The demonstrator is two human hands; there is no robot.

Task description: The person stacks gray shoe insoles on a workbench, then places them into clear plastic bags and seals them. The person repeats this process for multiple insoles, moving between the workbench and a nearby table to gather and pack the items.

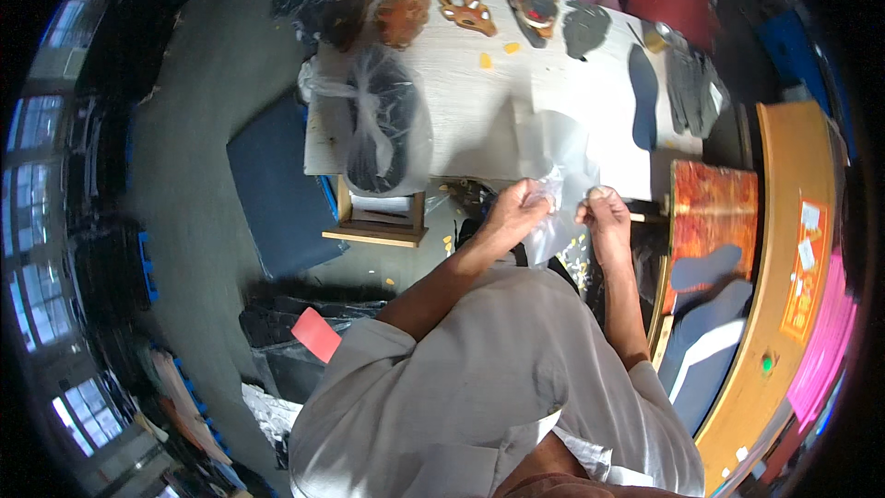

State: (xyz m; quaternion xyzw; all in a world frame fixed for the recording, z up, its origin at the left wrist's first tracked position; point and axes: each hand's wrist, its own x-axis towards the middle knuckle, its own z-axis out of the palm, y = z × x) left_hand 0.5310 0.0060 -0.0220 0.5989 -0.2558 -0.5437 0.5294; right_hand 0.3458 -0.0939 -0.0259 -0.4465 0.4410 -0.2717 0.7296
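Note:
Over the near edge of the white table, my left hand [518,214] pinches a clear plastic bag [560,146]. The bag spreads upward over the tabletop, and a loose part hangs below my fingers. Just right of the bag is my right hand [606,212], fingers curled closed with thumb and fingertips together. Whether they grip the bag's edge or something small cannot be made out. On the left of the table lies a tied clear bag [385,124] with dark contents.
The white table [461,120] carries brown cut-out pieces [464,9], a dark insole [643,97] and grey gloves [693,92] along its far and right sides. A wooden drawer [376,234] sticks out at the near left. At right stands a wooden cabinet [737,378].

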